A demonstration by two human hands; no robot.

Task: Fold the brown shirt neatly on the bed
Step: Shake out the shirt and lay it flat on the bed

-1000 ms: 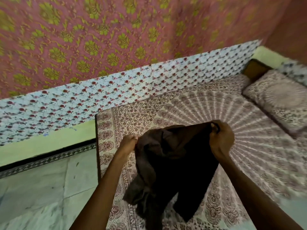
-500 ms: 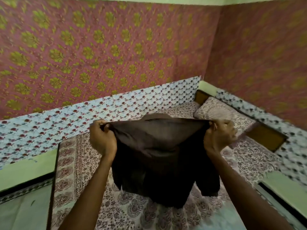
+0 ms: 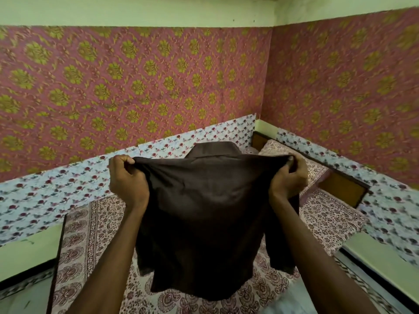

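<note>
Two bare forearms rise from the bottom edge, the left from about 7 o'clock and the right from about 5 o'clock, and reach up to the shoulders of the brown shirt point(image 3: 204, 211). The shirt hangs spread in the air at the centre of the view. Its plain panel faces the camera, its hem is down at 6 o'clock over the bed point(image 3: 90, 241), and a sleeve droops on each side beside the forearms.

The left hand point(image 3: 128, 180), at 9 o'clock of the shirt, is curled tight, with the shoulder cloth bunched between thumb and fingers. The right hand point(image 3: 289, 177), at 3 o'clock of the shirt, grips the other shoulder the same way, fingers folded over a pinch of cloth. Between the two hands the top edge is drawn nearly straight, and the collar stands up at 12 o'clock.

Beyond the shirt, the bed lies under a red-and-white printed sheet and runs from 7 o'clock towards 2 o'clock. A pillow point(image 3: 275, 146) in a similar print lies at its far end, partly hidden by the right hand. A wooden panel point(image 3: 340, 189) stands at 3 o'clock beside the bed.

A pale floor point(image 3: 22, 300) shows at 8 o'clock. Farthest off, a white floral band point(image 3: 56, 189) runs along the walls under a pink wall covering point(image 3: 158, 75) with yellow-green flowers.
</note>
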